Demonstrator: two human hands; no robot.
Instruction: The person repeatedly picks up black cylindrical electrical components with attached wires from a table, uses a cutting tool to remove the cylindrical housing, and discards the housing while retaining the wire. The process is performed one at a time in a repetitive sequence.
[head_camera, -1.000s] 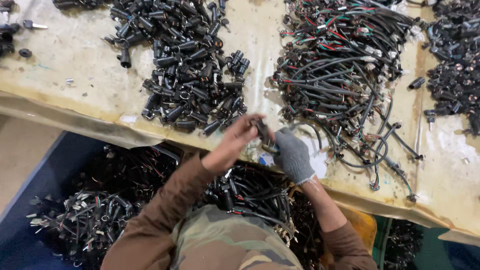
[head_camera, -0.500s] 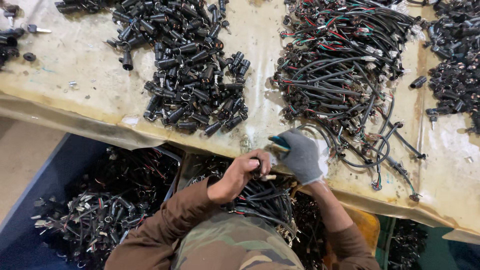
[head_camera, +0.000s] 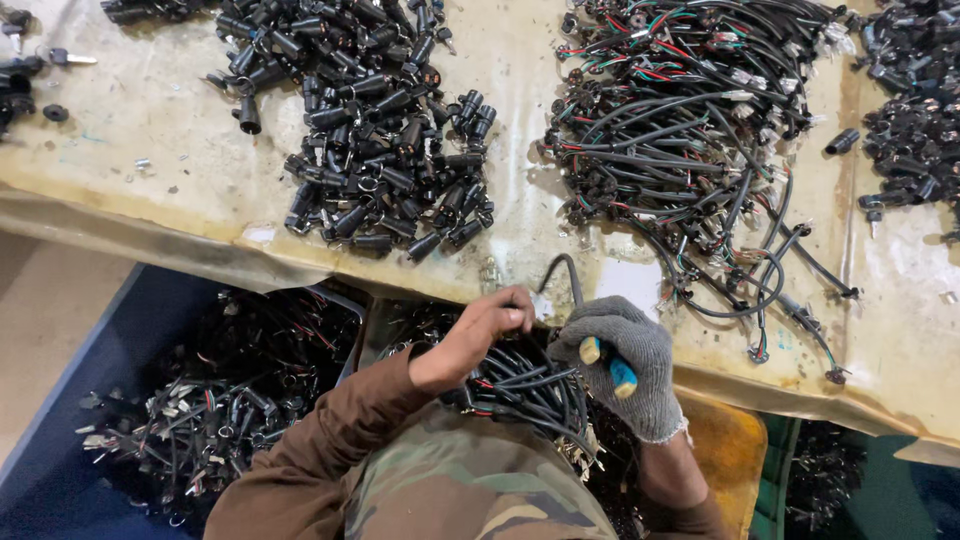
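My bare left hand (head_camera: 478, 330) is at the table's near edge, fingers closed on the end of a black cable (head_camera: 562, 272) that arcs up over the edge. My right hand (head_camera: 620, 362), in a grey knit glove, is fisted around a tool with a yellow and blue handle (head_camera: 606, 364). Both hands hover over a bundle of black cables (head_camera: 525, 385) lying in my lap area. Which part the tool tip touches is hidden by the hands.
A pile of black cylindrical connectors (head_camera: 370, 130) lies on the worn cream table (head_camera: 160, 190). A tangle of wired black cables (head_camera: 690, 130) lies to the right, more black parts (head_camera: 915, 110) at far right. A blue bin (head_camera: 190, 410) of finished cable parts sits lower left.
Both hands have dropped from above the table edge toward my lap. The tool handle now shows in the gloved right fist, and the cable loops up from the left hand.
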